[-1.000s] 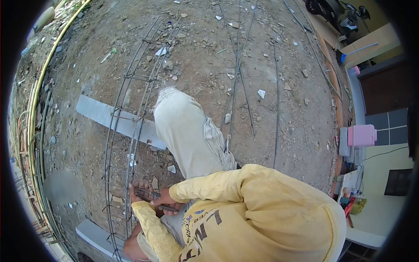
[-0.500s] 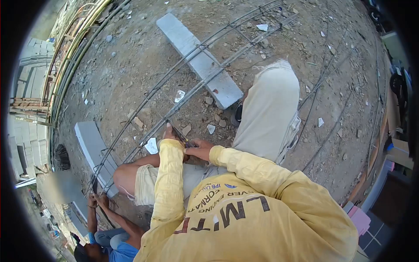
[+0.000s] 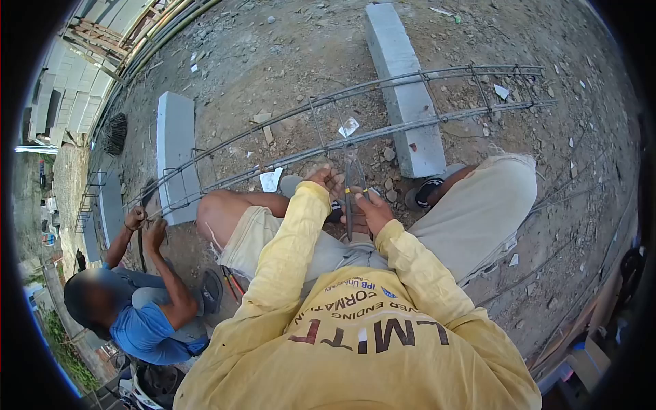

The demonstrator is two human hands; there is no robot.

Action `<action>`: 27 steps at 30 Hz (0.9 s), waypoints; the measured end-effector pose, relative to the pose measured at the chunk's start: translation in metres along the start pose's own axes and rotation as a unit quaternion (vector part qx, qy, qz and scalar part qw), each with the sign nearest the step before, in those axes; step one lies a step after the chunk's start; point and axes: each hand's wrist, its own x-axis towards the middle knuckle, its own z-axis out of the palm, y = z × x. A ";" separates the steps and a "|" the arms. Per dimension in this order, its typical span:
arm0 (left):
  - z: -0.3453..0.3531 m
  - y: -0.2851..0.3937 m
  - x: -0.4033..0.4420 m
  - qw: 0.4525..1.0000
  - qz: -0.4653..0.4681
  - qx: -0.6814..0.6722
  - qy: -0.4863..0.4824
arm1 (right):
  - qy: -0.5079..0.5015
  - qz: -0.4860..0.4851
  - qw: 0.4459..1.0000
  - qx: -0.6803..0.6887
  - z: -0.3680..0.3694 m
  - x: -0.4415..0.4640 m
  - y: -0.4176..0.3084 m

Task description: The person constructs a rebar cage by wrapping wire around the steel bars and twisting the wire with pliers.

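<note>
A long cage of thin steel bars (image 3: 287, 156) lies across the view on grey blocks. My right hand (image 3: 372, 213) is closed round pliers (image 3: 349, 188) with dark and yellow handles. Their handles are spread, and their head is up against the cage's near bars. Just left of the pliers, my left hand (image 3: 326, 179) has its fingers curled close beneath the same bars; anything between them is too small to tell.
Under the cage are a right block (image 3: 410, 102) and a left block (image 3: 175, 143). A co-worker in blue (image 3: 147, 328) crouches at left, hands at the cage's end. Red-handled tools (image 3: 234, 283) lie nearby. Loose bars (image 3: 567, 195) lie at right.
The view has swung round, so the cage now runs more across it and the co-worker shows more fully. The pliers have come upright between my hands, against the bars.
</note>
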 end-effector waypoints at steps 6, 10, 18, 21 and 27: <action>0.023 0.020 -0.032 0.982 -0.015 -0.106 -0.158 | 0.012 -0.055 0.998 0.041 -0.006 -0.004 -0.007; 0.032 0.028 -0.042 0.973 0.040 -0.084 -0.212 | 0.040 -0.095 0.993 0.050 -0.004 -0.001 -0.001; 0.020 0.055 -0.026 0.977 0.181 -0.077 -0.088 | 0.174 -0.267 0.948 -0.022 -0.020 0.016 0.005; 0.039 0.096 -0.044 0.962 0.244 -0.024 -0.121 | 0.291 -0.271 0.917 0.003 -0.027 0.017 -0.003; 0.081 0.201 -0.066 0.915 0.352 0.090 -0.175 | 0.530 -0.281 0.771 -0.213 -0.065 0.049 -0.016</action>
